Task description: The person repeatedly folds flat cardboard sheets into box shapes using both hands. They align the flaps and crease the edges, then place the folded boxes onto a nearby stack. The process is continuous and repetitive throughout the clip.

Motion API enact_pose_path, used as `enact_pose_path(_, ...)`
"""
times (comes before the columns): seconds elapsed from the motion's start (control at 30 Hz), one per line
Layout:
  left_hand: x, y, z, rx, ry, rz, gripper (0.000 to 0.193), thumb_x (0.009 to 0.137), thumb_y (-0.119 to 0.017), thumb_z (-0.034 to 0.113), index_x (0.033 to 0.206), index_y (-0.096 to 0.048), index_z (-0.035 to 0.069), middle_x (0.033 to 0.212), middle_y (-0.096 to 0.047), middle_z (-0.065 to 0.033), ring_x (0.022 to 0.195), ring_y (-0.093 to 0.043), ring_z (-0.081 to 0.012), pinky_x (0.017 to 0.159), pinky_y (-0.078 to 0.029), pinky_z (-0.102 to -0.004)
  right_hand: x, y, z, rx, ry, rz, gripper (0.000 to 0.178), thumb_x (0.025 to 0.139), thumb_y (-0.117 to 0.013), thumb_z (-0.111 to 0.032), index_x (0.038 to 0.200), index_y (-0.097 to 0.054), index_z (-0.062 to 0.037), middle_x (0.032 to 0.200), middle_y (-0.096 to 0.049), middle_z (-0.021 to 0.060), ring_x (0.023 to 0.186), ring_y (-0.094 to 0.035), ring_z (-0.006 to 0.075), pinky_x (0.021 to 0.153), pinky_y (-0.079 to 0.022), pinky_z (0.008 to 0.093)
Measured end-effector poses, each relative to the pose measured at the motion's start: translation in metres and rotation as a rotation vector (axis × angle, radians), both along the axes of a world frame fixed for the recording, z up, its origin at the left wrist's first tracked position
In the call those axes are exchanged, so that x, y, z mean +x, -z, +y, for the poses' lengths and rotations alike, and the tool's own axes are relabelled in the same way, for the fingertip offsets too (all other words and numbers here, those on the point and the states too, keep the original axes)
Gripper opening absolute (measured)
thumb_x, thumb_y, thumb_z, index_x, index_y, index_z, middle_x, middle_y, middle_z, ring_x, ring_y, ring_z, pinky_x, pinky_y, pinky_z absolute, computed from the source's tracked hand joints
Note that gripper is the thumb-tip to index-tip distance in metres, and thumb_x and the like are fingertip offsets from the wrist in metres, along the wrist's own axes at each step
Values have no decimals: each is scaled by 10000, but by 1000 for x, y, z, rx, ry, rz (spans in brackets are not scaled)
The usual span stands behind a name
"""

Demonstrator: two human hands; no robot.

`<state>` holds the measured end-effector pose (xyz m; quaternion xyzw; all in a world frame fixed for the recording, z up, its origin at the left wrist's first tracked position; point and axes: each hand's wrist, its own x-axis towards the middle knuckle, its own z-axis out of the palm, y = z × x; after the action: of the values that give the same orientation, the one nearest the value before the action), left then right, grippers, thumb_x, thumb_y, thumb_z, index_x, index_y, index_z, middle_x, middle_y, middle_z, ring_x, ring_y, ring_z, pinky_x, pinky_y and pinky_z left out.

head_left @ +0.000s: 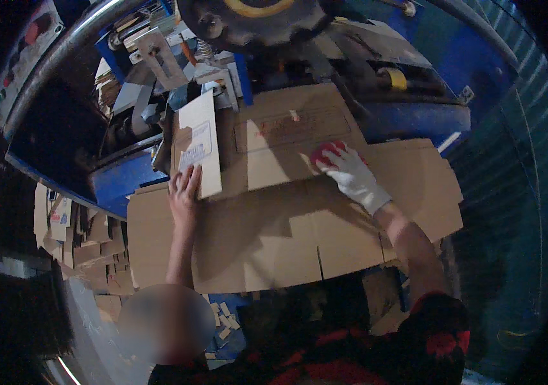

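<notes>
A printed cardboard box blank lies in front of me, its far part reaching in under the machine. Its narrow left flap is folded over and catches the light. My bare left hand has its fingers over the near left edge of that flap; the thumb is hardly visible. On the right part of the blank rests my right hand, in a white glove. Its fingers curl over a round red thing, mostly hidden under the hand, so its kind is unclear. A larger plain cardboard sheet lies beneath, nearer me.
A blue machine with a big dark wheel and metal brackets stands just beyond the blank. Flattened cardboard is piled low at left. Small cardboard scraps lie below. A ribbed green wall rises at right.
</notes>
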<state>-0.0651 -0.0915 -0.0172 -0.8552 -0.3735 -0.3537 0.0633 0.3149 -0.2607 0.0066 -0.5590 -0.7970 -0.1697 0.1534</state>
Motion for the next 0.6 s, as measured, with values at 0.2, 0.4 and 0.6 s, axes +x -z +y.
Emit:
enact_pose_path(0.2,65,-39,90,-206,-347,226,527,785,-619,123,1295,-490,163,1147,-528,-188,1032,-537,-402,838,-459,-510,32,-26,118,-36,188,-100,532,726,-604,-24,1250,-548,-102,1275,-543,139,1208,-477,326,984,-416,444)
enact_pose_path(0.4,31,-28,36,-302,-35,-53,430,838,-614,134,1254,-519,87,1227,-558,-201,1114,-537,-372,924,-444,-419,44,-39,86,70,203,196,541,772,-596,-15,1301,-497,-72,1244,-546,204,1138,-513,387,976,-409,449)
enact_pose_path(0.6,-161,15,-110,-410,-1043,297,626,818,-642,448,1285,-507,53,1351,-477,-137,1223,-447,-324,984,-401,-416,53,-3,-163,-52,876,60,721,812,-667,-315,1400,-353,-41,1417,-398,176,1303,-368,369,1075,-290,445)
